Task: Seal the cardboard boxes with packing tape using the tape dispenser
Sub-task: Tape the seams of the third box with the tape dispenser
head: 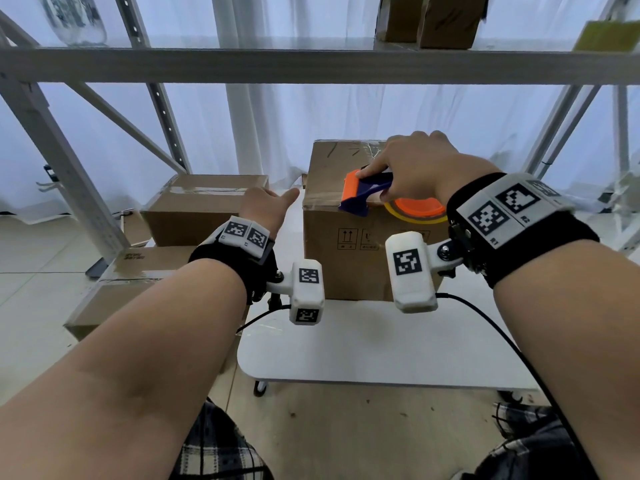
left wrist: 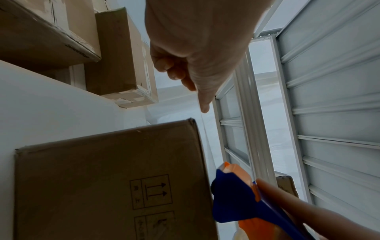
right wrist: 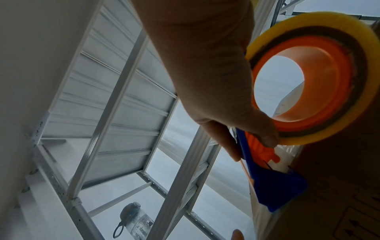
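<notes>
Tape dispenser point(head: 367, 195), blue body w/ orange blade guard and orange hub, sits at the near top edge of the cardboard box point(head: 346, 251); its front lip hangs over the box's front face. Tape roll point(right wrist: 312, 78), yellowish rim, rides on the hub at the dispenser's rear. Right hand point(head: 419, 168) grips the dispenser from above, thumb on the near side, fingers point(right wrist: 224, 142) curled over the handle, index stretched fwd toward the blade end. Clear tape already lies along the box's top seam and down over the front edge. Box stands upright on the white worktop point(head: 346, 348), arrows printed on its front face pointing up. Left hand point(head: 266, 206) is just left of the box at top-edge height, holding nothing: index pointing out toward the box corner, other fingers loosely curled; can't tell if the fingertip touches the cardboard. Left of the worktop, a second box point(head: 204, 209) w/ taped top sits atop a lower box point(head: 114, 299) on the floor. Metal shelving point(head: 311, 64) runs behind and overhead; on its shelf a clear bottle point(head: 72, 19) at left and brown boxes point(head: 433, 19) at right.
</notes>
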`<state>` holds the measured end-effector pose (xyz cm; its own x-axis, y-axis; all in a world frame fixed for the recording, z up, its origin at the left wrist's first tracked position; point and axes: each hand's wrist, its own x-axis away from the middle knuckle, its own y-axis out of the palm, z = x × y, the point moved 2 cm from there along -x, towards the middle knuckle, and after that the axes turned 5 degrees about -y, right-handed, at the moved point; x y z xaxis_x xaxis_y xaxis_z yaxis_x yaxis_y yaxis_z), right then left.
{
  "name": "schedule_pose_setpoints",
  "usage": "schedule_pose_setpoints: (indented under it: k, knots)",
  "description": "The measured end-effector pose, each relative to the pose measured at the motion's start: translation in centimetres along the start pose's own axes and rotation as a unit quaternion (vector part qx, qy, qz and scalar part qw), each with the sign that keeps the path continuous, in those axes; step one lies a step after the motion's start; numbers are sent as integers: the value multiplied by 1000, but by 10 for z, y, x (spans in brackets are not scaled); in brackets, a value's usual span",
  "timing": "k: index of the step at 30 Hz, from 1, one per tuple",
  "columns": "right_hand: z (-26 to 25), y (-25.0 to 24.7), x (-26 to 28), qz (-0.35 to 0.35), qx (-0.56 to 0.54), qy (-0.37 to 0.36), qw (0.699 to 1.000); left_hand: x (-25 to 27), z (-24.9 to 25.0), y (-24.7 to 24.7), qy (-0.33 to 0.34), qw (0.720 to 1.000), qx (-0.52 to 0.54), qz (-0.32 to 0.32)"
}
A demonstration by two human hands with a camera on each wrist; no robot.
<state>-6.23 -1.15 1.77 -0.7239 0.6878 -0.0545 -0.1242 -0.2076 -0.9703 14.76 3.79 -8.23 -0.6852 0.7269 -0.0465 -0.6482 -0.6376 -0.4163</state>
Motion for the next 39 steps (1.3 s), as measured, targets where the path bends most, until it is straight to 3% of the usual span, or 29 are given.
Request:
schedule_pose_setpoints:
  k: [10, 14, 17, 24, 30, 33, 35, 36, 39]
  knots:
    - [-1, 4, -5, 0, -16, 0, 1000, 0, -12, 5, -17, 997, -77, -14]
    - [-1, 5, -7, -7, -14, 3, 1000, -1, -18, 14, -67, 989, -111, -75]
    - [-2, 6, -8, -10, -9, 2, 1000, 6, -19, 21, -129, 981, -78, -126]
    - [-3, 7, -6, -1, -5, -1, 1000, 14, -12, 25, -175, 963, -98, -183]
    - [-5, 7, -6, 1, -5, 2, 1000, 11, -13, 26, -186, 960, -119, -170]
    - [-4, 7, -6, 3, -6, 2, 1000, 11, -21, 22, -207, 948, -146, -195]
    - [-3, 7, -6, 6, -8, 2, 1000, 9, -25, 18, -171, 955, -173, -172]
    - [-3, 7, -6, 6, -8, 2, 1000, 5, -24, 16, -121, 967, -173, -141]
    - [-3, 7, -7, 4, -11, 1, 1000, 3, -7, 11, 20, 996, -50, -70]
